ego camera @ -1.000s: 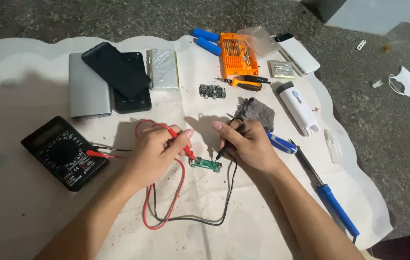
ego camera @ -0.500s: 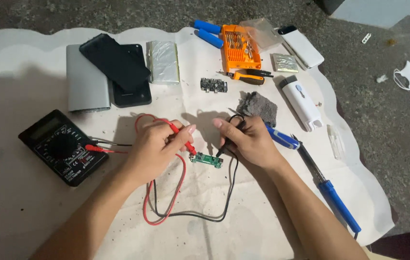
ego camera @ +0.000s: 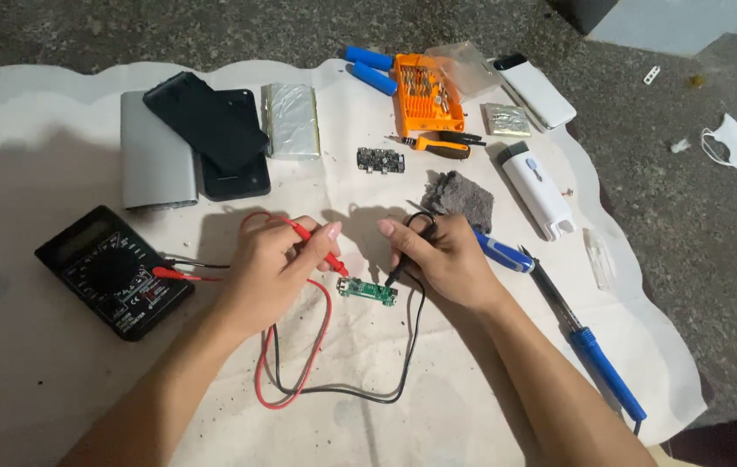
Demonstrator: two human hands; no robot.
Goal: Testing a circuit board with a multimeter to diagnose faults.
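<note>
My left hand grips a red test probe whose tip rests at the left end of a small green circuit board. My right hand grips a black test probe, its tip touching the board's right end. Red and black leads loop toward me and run to a black multimeter at the left. All of it lies on a white sheet.
Behind my hands lie a grey power bank, two black phones, a silver battery pack, a small dark board, an orange bit set and a grey cloth. A blue soldering iron lies at the right.
Both hands keep their probes on the green board. The view has shifted slightly; nothing on the sheet has visibly moved.
</note>
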